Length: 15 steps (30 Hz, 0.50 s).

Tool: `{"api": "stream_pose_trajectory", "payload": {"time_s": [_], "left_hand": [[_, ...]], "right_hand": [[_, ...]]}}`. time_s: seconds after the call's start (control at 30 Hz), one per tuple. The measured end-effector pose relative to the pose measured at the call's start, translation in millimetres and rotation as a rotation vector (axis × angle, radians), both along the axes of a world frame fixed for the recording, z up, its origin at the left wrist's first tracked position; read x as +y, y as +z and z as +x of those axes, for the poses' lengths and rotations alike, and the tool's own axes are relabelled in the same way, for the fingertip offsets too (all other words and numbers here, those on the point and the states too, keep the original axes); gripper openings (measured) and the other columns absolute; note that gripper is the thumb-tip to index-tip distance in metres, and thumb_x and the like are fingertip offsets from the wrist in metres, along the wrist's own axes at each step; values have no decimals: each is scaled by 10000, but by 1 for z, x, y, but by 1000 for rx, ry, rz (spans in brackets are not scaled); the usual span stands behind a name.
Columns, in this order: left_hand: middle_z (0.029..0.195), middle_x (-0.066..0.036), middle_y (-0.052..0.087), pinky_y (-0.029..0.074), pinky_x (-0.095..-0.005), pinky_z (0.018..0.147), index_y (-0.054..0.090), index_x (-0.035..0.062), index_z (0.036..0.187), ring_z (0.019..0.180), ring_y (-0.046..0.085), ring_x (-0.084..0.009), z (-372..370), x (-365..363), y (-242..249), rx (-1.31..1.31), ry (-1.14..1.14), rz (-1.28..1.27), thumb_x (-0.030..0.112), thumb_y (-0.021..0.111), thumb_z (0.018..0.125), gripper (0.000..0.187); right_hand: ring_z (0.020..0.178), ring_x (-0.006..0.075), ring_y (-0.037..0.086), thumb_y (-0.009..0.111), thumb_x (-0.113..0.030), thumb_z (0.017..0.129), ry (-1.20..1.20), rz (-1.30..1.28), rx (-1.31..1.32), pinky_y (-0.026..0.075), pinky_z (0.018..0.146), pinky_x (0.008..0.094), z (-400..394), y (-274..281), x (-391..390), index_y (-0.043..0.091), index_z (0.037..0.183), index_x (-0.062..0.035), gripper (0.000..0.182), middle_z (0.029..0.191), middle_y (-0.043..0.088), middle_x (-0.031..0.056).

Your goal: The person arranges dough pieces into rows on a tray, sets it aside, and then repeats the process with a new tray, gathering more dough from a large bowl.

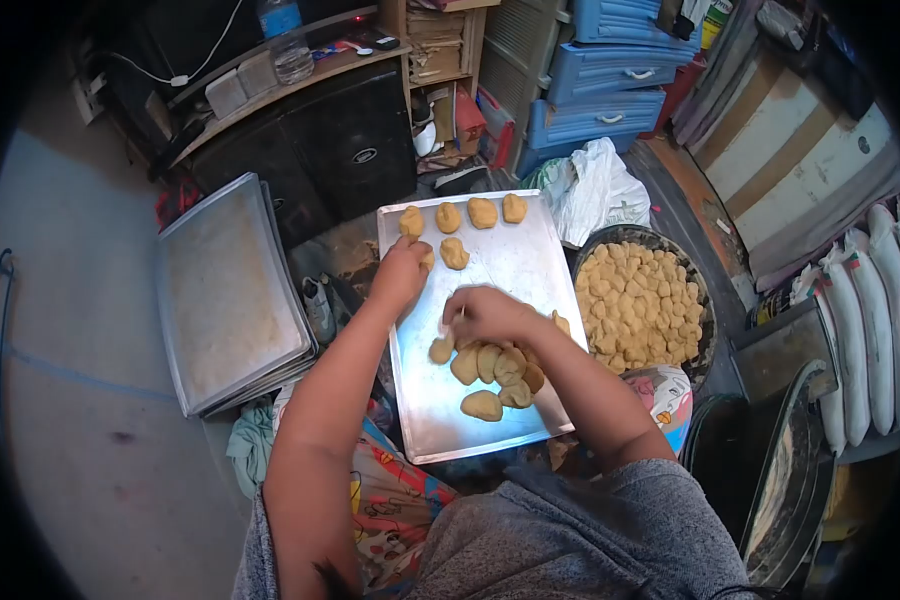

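- The left hand is seen from the back, so its fingertips are hidden. It covers part of a dough piece in the second row of the baking tray; the fingers curl down onto that piece, but how tight the grip is cannot be told.
- The right hand lies over a heap of dough pieces near the middle of the tray. Its fingers are bent together and pinch a small piece at the heap's left edge; the palm side is out of sight.
- The heap is partly covered by the right forearm, so the count of its pieces is unclear.
- Four dough pieces sit in a row along the far edge of the tray, with one more just below them, beside the left hand.
- The near corner of the tray rests on patterned cloth and is partly hidden by the person's body.
- A round bowl full of dough lumps stands just right of the tray, its near rim cut by the right arm.
- A stack of empty trays lies to the left, apart from the working tray.
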<state>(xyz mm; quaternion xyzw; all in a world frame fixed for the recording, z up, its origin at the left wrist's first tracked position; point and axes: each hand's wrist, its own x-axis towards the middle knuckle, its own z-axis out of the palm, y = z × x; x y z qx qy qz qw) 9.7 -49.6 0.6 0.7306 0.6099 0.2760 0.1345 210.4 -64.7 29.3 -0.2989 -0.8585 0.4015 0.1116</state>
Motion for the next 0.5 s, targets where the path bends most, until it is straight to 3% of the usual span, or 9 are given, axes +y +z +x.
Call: {"api": "stream_pose_trajectory", "payload": {"time_s": [0.07, 0.17, 0.27, 0.4, 0.5], "left_hand": [[1211, -156, 526, 448, -389, 920, 640, 34, 1051, 1082, 541, -334, 7, -1, 5, 8, 106, -66, 35, 609, 732, 321], [1243, -146, 515, 417, -416, 953, 642, 53, 1059, 1173, 480, -316, 13, -3, 4, 164, 134, 88, 54, 598, 746, 316], [1229, -117, 532, 363, -433, 990, 643, 72, 1065, 1217, 440, -287, 21, -1, 9, 206, 18, 103, 99, 604, 761, 308], [1164, -80, 575, 313, -418, 995, 632, 65, 1072, 1177, 470, -263, 30, 6, 2, 238, -78, 175, 152, 619, 771, 313], [1136, -78, 588, 316, -432, 980, 628, 64, 1078, 1174, 472, -263, 34, 7, 6, 280, -50, 113, 167, 623, 769, 326]], "right_hand": [[762, 236, 632, 687, -115, 698, -338, -102, 157, 494, 722, 335, 4, 11, 16, 653, 902, -32, 222, 932, 642, 138], [827, 302, 614, 704, -167, 728, -736, 226, 245, 492, 748, 371, 5, -3, 50, 640, 972, -48, 279, 950, 595, 144], [867, 338, 597, 713, -199, 732, -687, 324, 43, 487, 790, 392, 7, -42, 68, 637, 988, -44, 309, 949, 578, 151], [880, 353, 598, 719, -208, 726, -679, 347, 48, 479, 823, 410, 4, -33, 57, 619, 1031, -33, 366, 1001, 578, 165], [914, 357, 591, 712, -142, 711, -591, 540, -20, 471, 841, 412, 5, -35, 51, 603, 1065, -27, 388, 1030, 580, 177]]}}
